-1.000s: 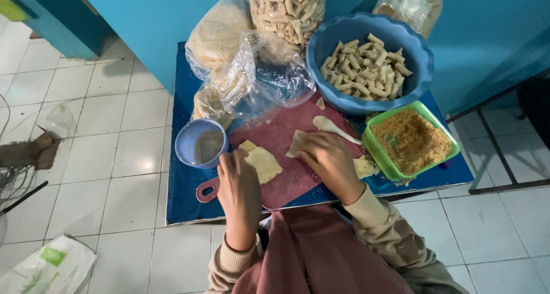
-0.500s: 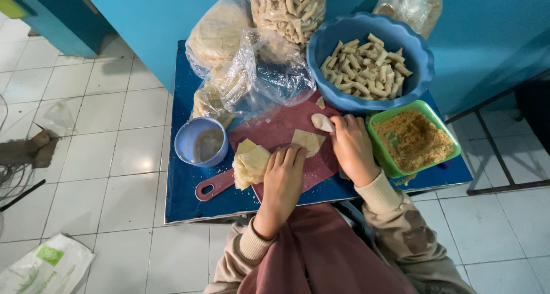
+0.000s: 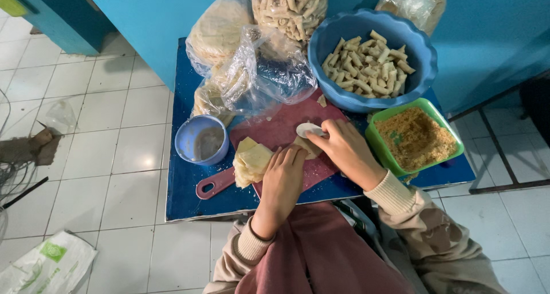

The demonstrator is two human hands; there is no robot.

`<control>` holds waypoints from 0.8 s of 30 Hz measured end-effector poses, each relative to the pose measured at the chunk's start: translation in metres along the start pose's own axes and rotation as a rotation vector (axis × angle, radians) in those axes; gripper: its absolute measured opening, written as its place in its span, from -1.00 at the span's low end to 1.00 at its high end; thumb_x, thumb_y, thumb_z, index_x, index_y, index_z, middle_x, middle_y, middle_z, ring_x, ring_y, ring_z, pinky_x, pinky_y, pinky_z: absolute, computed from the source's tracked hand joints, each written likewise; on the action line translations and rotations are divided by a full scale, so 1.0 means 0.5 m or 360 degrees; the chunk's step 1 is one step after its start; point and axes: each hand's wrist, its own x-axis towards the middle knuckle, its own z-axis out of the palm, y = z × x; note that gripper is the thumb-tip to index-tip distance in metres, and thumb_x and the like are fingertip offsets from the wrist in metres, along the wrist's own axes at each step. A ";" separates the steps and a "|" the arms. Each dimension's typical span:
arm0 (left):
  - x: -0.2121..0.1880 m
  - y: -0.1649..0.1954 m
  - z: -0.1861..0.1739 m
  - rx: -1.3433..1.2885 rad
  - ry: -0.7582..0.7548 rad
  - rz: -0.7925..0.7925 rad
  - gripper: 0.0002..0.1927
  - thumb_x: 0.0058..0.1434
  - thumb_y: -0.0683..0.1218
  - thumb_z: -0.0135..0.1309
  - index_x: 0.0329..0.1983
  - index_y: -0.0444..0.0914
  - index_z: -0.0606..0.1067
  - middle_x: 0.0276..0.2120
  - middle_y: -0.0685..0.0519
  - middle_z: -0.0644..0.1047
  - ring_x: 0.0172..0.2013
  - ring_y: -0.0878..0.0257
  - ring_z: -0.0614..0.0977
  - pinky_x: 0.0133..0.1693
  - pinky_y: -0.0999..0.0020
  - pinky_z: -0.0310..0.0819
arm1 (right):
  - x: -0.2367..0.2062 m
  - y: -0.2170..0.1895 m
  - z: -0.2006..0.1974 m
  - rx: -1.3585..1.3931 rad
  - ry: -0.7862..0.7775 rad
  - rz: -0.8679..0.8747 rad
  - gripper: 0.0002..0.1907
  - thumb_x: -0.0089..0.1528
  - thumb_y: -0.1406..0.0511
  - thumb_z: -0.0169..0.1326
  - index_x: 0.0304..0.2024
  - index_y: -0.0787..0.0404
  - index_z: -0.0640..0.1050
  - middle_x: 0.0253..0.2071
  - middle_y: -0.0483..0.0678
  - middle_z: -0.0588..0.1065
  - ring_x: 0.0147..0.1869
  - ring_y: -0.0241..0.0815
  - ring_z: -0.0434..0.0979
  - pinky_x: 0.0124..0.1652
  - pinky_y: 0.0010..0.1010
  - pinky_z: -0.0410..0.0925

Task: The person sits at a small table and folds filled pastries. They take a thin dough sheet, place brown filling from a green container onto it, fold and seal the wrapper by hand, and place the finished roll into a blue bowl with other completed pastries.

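Nearest the table's front edge, the left hand (image 3: 285, 173) lay flat on the dark red cutting board (image 3: 275, 134), fingers extended and close together, their tips pressing the near edge of a pale wrapper sheet (image 3: 310, 148) spread at the board's middle; it gripped nothing. The right hand (image 3: 342, 151) sat just beside it toward the table's right edge, fingers curled over the same sheet, thumb and forefinger seemingly pinched on a white spoon (image 3: 307, 128) whose bowl lay just beyond the fingertips, though how firmly they closed could not be told. The sheet lay directly under and between both sets of fingertips, with both hands about equally near. A stack of folded wrappers (image 3: 252, 163) rested on the board's left part, just left of the left hand, near the board's handle pointing toward the front left corner. A small blue cup (image 3: 201, 139) stood near the left edge. A green square tub of orange-brown filling (image 3: 413, 136) stood by the right edge. Farther back, a large blue bowl of pale rolled pieces (image 3: 366, 65) held the back right corner, and crumpled clear plastic bags (image 3: 258, 73) of round wrappers filled the back left. Beyond, a clear bag of rolls (image 3: 292, 7) leaned on the blue wall.
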 end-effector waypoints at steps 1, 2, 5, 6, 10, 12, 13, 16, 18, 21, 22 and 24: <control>0.000 0.000 -0.001 -0.0006 -0.0003 -0.0003 -0.64 0.11 -0.31 0.02 0.01 -0.30 0.48 0.02 -0.05 0.52 0.11 0.01 0.54 0.29 0.08 0.34 | 0.000 0.000 0.006 0.0005 0.0011 -0.0015 -0.66 0.22 0.36 0.12 0.06 0.05 0.60 -0.21 -0.05 0.36 -0.14 -0.06 0.44 -0.12 -0.29 0.36; 0.000 0.000 -0.001 -0.0015 -0.0003 0.0000 -0.63 0.11 -0.31 0.02 0.02 -0.31 0.48 0.02 -0.05 0.52 0.11 0.00 0.54 0.28 0.07 0.34 | -0.001 0.000 0.013 0.0010 0.0022 -0.0030 -0.68 0.22 0.34 0.12 0.04 0.05 0.60 -0.21 -0.05 0.36 -0.13 -0.07 0.44 -0.13 -0.29 0.36; -0.002 -0.001 0.001 -0.0041 0.0001 0.0003 -0.62 0.11 -0.31 0.02 0.04 -0.32 0.48 0.02 -0.06 0.52 0.11 -0.01 0.54 0.28 0.07 0.33 | -0.010 -0.001 0.036 -0.0154 0.0030 -0.0070 -0.69 0.22 0.34 0.12 0.03 0.09 0.62 -0.19 -0.08 0.37 -0.16 -0.09 0.42 -0.19 -0.32 0.35; -0.003 -0.001 0.003 -0.0050 0.0005 0.0001 -0.63 0.12 -0.30 0.02 0.04 -0.31 0.48 0.02 -0.06 0.52 0.11 -0.01 0.54 0.28 0.06 0.33 | -0.014 0.000 0.043 -0.0193 0.0009 -0.0097 -0.69 0.22 0.34 0.12 0.03 0.12 0.62 -0.20 -0.08 0.37 -0.17 -0.10 0.42 -0.21 -0.32 0.34; -0.006 -0.004 0.007 -0.0047 0.0003 0.0018 -0.63 0.12 -0.30 0.01 0.03 -0.31 0.48 0.02 -0.07 0.52 0.12 -0.01 0.54 0.28 0.06 0.33 | -0.017 0.013 0.064 -0.0283 -0.0002 -0.0144 -0.70 0.22 0.32 0.11 0.01 0.18 0.61 -0.20 -0.08 0.38 -0.17 -0.13 0.42 -0.22 -0.34 0.34; -0.005 -0.006 0.010 -0.0044 -0.0005 0.0010 -0.65 0.13 -0.30 0.01 0.02 -0.31 0.48 0.02 -0.07 0.52 0.12 -0.01 0.54 0.28 0.06 0.34 | -0.009 0.021 0.069 -0.0287 0.0032 -0.0119 -0.73 0.22 0.32 0.11 -0.02 0.19 0.60 -0.19 -0.08 0.38 -0.16 -0.13 0.44 -0.19 -0.34 0.35; -0.005 -0.007 0.011 -0.0042 -0.0007 0.0005 -0.66 0.14 -0.31 0.01 0.01 -0.31 0.48 0.02 -0.07 0.52 0.12 -0.01 0.54 0.28 0.07 0.34 | -0.005 0.025 0.069 -0.0285 0.0049 -0.0101 -0.74 0.22 0.32 0.10 -0.04 0.20 0.59 -0.19 -0.07 0.39 -0.15 -0.12 0.45 -0.17 -0.33 0.36; -0.006 -0.010 0.014 -0.0021 -0.0001 0.0010 -0.66 0.13 -0.30 0.02 0.01 -0.31 0.47 0.03 -0.07 0.52 0.12 -0.02 0.54 0.27 0.06 0.33 | -0.001 0.027 0.058 0.0072 0.0112 0.0194 -0.79 0.29 0.31 0.11 -0.06 0.27 0.54 -0.19 -0.01 0.40 -0.15 -0.04 0.46 -0.17 -0.26 0.35; -0.007 -0.014 0.017 -0.0011 -0.0014 0.0014 -0.65 0.13 -0.30 0.02 0.01 -0.31 0.47 0.03 -0.07 0.52 0.12 -0.01 0.54 0.28 0.05 0.33 | -0.010 0.022 0.048 0.0395 0.0094 0.0385 -0.80 0.32 0.30 0.12 -0.07 0.30 0.52 -0.21 0.02 0.41 -0.17 0.01 0.47 -0.19 -0.23 0.35; -0.007 -0.023 0.023 -0.0033 -0.0021 0.0018 -0.64 0.12 -0.30 0.02 0.03 -0.31 0.47 0.03 -0.06 0.51 0.12 0.00 0.54 0.28 0.04 0.33 | -0.026 0.011 0.048 0.0532 -0.0016 0.0373 -0.82 0.31 0.31 0.14 -0.11 0.27 0.51 -0.26 0.03 0.42 -0.20 0.03 0.48 -0.20 -0.20 0.36; -0.007 -0.026 0.026 -0.0047 -0.0022 0.0024 -0.63 0.12 -0.30 0.01 0.03 -0.32 0.47 0.03 -0.06 0.51 0.12 0.00 0.54 0.28 0.04 0.32 | -0.028 0.008 0.055 0.0379 -0.0043 0.0253 -0.83 0.30 0.31 0.15 -0.12 0.27 0.51 -0.26 0.04 0.41 -0.19 0.04 0.48 -0.20 -0.19 0.37; -0.008 -0.030 0.032 -0.0027 -0.0024 0.0026 -0.62 0.12 -0.30 0.01 0.05 -0.33 0.47 0.03 -0.07 0.51 0.11 0.00 0.54 0.27 0.04 0.32 | -0.026 0.007 0.076 0.0227 -0.0027 0.0181 -0.82 0.30 0.30 0.16 -0.12 0.28 0.51 -0.27 0.03 0.41 -0.20 0.04 0.47 -0.21 -0.19 0.37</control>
